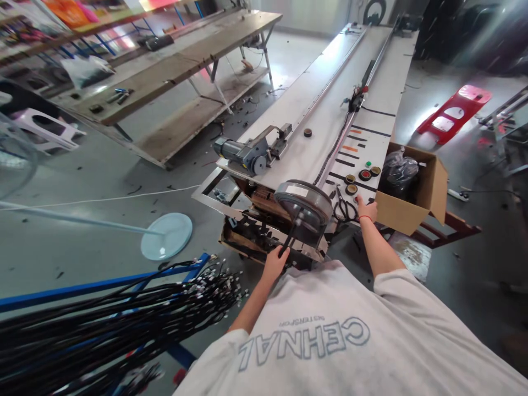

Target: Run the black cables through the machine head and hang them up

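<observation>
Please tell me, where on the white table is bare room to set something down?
Between the thin left rail and the thicker metal bar, the white table is bare around the lone dark roll. The near right corner is crowded: scissors, tape rolls and black strips lie near the right hand.

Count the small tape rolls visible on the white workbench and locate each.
5: a lone roll right of the motor; a near roll beside the scissors; a second roll beyond it; a red-centred roll to their right; a fifth roll beside that. The right hand may hide more.
</observation>
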A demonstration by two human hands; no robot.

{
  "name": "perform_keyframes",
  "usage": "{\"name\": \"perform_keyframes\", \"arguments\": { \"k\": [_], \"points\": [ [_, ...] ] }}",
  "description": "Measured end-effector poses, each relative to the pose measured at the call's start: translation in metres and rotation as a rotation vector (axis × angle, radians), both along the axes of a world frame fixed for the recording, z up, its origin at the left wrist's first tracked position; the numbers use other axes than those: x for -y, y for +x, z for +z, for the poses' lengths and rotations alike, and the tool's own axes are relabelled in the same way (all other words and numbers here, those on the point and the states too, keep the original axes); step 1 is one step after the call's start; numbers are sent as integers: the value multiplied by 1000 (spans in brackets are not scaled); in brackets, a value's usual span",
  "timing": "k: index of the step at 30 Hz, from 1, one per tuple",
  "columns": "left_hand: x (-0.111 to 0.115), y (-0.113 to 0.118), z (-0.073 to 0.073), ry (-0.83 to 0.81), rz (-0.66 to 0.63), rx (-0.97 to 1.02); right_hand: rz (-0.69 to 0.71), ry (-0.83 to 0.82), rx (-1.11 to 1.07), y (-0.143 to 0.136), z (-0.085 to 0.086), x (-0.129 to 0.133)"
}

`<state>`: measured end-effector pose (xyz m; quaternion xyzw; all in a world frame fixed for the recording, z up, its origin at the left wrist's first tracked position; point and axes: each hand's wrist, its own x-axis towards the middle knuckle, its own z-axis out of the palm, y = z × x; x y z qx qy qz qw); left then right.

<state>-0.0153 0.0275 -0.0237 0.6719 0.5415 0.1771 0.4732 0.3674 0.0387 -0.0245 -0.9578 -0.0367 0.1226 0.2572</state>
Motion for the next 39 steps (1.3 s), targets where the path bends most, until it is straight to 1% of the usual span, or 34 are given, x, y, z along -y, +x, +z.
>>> {"name": "perform_keyframes", "arguments": {
  "k": [6, 13, 20, 24, 27, 29, 31, 34, 36, 39],
  "points": [
    [-23, 21, 7, 14, -25, -29, 9, 9, 1, -1, 1, 0],
    [-30, 40, 8, 68, -60, -33, 16, 15, -10, -3, 4, 1],
    [-37, 41, 8, 37, -58, -6, 22, 16, 26, -3, -1, 0],
    [-32, 42, 9, 40, -99, 32, 30, 23, 22, -2, -4, 0],
    [-28, 45, 9, 3, -71, 39, 26, 12, 19, -1, -4, 0],
    [-28, 46, 9, 3, -37, -2, 30, 9, 24, -1, -4, 0],
    [-31, 45, 9, 44, -22, -56, 32, 10, 30, -1, -4, 0],
    [-33, 39, 5, 84, -49, -95, 26, 12, 34, -2, -3, 1],
    [-28, 29, -2, 66, -63, -106, 26, 8, 26, -2, -2, 0],
    [-13, 7, -19, 14, -43, -167, 37, 5, 20, -2, -1, 0]
  ]
}}
